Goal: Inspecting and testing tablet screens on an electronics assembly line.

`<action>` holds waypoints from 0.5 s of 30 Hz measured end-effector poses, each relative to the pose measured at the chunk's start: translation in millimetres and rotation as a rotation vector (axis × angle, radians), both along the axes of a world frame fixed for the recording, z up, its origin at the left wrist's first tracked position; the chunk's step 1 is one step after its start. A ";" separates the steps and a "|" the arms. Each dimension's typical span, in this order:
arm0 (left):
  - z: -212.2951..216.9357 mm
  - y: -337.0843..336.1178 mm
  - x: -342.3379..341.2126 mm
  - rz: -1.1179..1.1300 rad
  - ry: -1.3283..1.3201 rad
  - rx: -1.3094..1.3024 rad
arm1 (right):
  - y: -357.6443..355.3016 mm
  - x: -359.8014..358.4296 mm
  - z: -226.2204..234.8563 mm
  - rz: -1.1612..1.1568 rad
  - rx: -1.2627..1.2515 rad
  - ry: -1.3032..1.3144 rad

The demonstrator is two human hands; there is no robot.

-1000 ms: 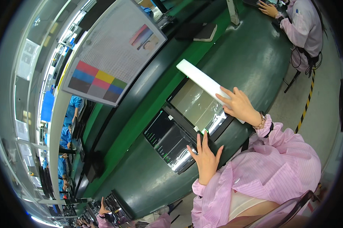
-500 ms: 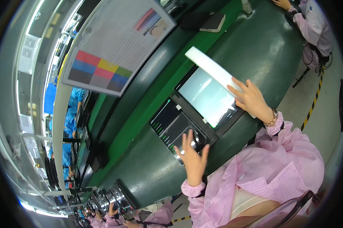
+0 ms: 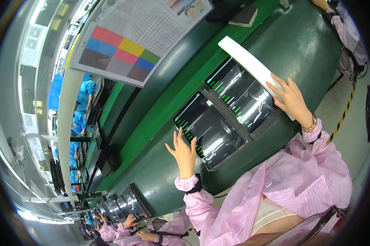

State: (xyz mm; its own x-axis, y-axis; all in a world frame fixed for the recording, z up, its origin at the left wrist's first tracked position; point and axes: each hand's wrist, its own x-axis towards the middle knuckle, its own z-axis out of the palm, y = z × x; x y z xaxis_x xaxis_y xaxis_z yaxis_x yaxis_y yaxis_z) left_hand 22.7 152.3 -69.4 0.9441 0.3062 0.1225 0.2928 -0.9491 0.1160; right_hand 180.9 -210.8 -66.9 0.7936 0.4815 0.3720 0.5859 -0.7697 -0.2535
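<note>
Two dark glossy screens, a left one (image 3: 209, 131) and a right one (image 3: 242, 96), lie side by side in black frames on the green table, each with rows of short green lines. A long white bar (image 3: 248, 63) lies slantwise along the far right edge of the right screen. My right hand (image 3: 292, 100) touches the bar's near end, fingers stretched out and apart. My left hand (image 3: 183, 152) is open, its spread fingertips at the left edge of the left screen; whether they touch it I cannot tell.
A printed sheet with coloured blocks (image 3: 123, 51) hangs above the far side. A dark notebook-like pad (image 3: 243, 16) lies at the back. More framed devices (image 3: 123, 205) stand down the table at lower left. Co-workers in pink sit at both ends; a co-worker's hand (image 3: 131, 221) shows at lower left.
The right screen has gone from a pale bright picture to black with green lines. My left hand has moved from the left screen's near part to its left edge. The view has shifted.
</note>
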 end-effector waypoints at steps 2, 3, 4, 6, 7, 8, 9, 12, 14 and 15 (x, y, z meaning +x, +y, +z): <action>-3.4 1.0 1.1 0.003 -0.025 -0.040 | -8.6 8.5 -1.5 0.024 -0.009 0.020; -2.9 1.6 -0.4 0.022 -0.050 -0.071 | -15.1 18.4 -3.5 -0.029 -0.047 -0.039; -3.0 3.0 -1.5 0.024 -0.050 -0.079 | -19.7 28.6 -4.3 -0.080 -0.086 -0.097; -0.8 -0.4 -2.6 0.028 -0.098 -0.120 | -36.3 39.5 1.8 -0.157 -0.161 -0.085; 5.4 -4.5 -8.3 0.033 -0.091 -0.145 | -49.0 42.8 -1.3 -0.105 -0.189 -0.077; 6.1 -5.2 -10.3 0.023 -0.097 -0.153 | -55.6 51.1 -7.6 -0.050 -0.221 -0.057; 2.8 -4.2 -12.9 0.051 -0.092 -0.197 | -48.4 58.2 -6.9 0.008 -0.244 -0.094; -5.4 -3.1 -17.9 0.072 -0.078 -0.301 | -1.4 65.3 25.3 0.224 -0.082 0.087; -13.4 -2.6 -26.0 0.151 -0.065 -0.434 | 39.9 66.7 37.5 0.438 -0.036 0.106; -17.0 -3.5 -27.4 0.153 -0.043 -0.460 | 56.2 67.0 33.7 0.503 -0.064 0.086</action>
